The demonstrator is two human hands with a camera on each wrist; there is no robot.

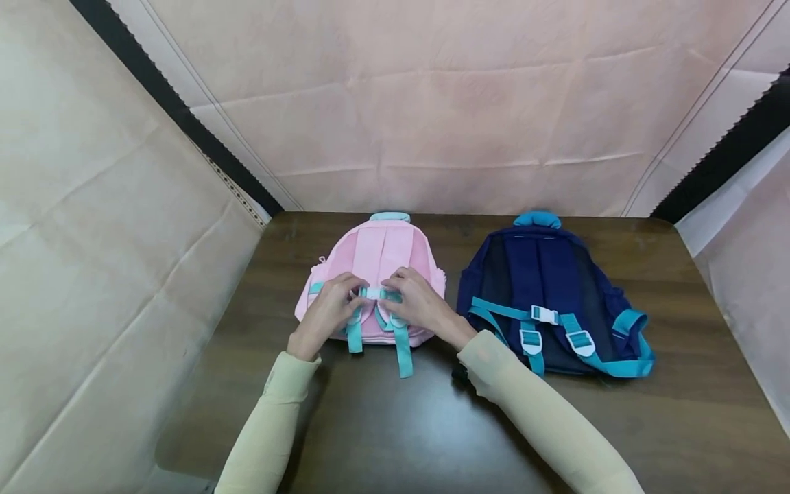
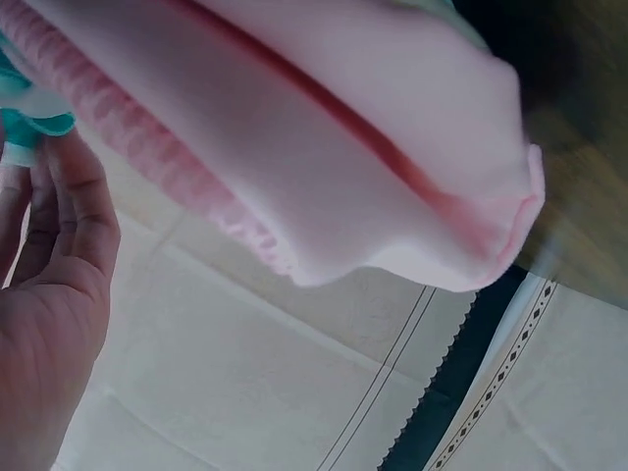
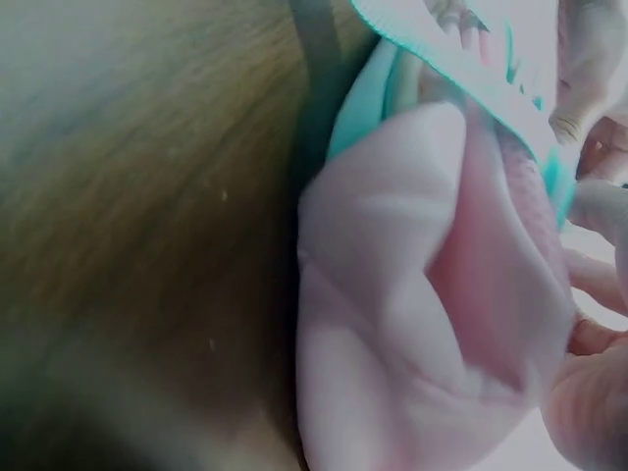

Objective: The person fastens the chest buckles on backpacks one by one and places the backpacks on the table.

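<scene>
A small pink backpack (image 1: pixel 385 247) stands on the table, its shoulder straps facing me. A white buckle (image 1: pixel 373 293) on a teal strap lies across its middle. My left hand (image 1: pixel 336 305) pinches the buckle's left side between thumb and fingers. From the other side my right hand (image 1: pixel 420 298) pinches the strap by the buckle. Teal strap ends (image 1: pixel 404 353) hang below the hands. The left wrist view has teal webbing (image 2: pixel 37 123) at my fingertips. Close up in the right wrist view is the pink side pocket (image 3: pixel 392 265); my fingers partly show at the right edge.
To the right, a navy backpack (image 1: pixel 543 274) with teal straps and white buckles stands on the brown wooden table (image 1: pixel 382 432). A small dark object (image 1: pixel 459 374) lies partly hidden by my right sleeve. Pale fabric walls (image 1: pixel 444 123) surround the table.
</scene>
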